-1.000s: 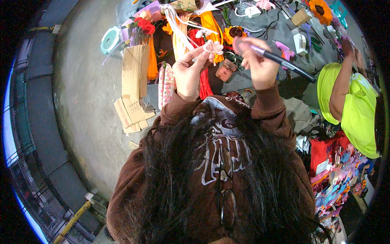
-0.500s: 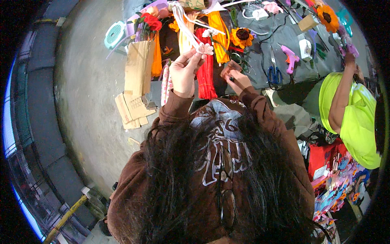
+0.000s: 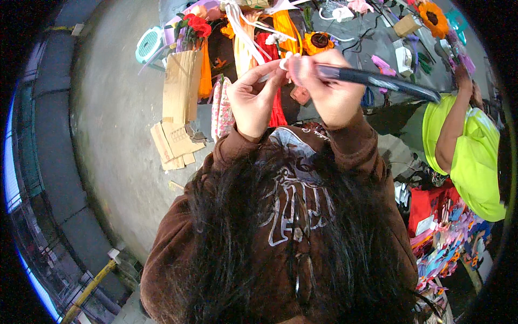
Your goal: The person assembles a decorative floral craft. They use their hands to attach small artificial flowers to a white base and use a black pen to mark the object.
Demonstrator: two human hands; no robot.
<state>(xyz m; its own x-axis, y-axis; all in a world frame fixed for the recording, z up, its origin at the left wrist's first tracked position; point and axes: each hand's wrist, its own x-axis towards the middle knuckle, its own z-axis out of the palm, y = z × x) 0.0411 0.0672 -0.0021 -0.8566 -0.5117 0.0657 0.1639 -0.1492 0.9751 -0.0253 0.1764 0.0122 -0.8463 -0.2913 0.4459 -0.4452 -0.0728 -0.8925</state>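
My left hand (image 3: 253,100) pinches a small pale pink flower (image 3: 285,63) at the middle top of the view; most of the flower is hidden behind my fingers. Beside it, my right hand (image 3: 334,94) grips a long black marker-like pen (image 3: 396,83), blurred, its inner end close to the flower. Just past my hands are white ribbon-like strands (image 3: 245,27), orange (image 3: 205,75) and red (image 3: 278,110) bundles of fuzzy stems, a sunflower (image 3: 318,42) and a small reddish block (image 3: 299,96).
Flat cardboard (image 3: 181,86) and a teal plastic stool (image 3: 148,46) are at left. The grey worktable (image 3: 367,40) holds a pink glue gun (image 3: 383,65) and cords. A co-worker in yellow-green (image 3: 475,173) sits at right, near a colourful pile (image 3: 437,237).
Since half a second ago my right hand has risen from beside the reddish block to the flower, with the pen showing across it. The co-worker's raised arm has shifted slightly.
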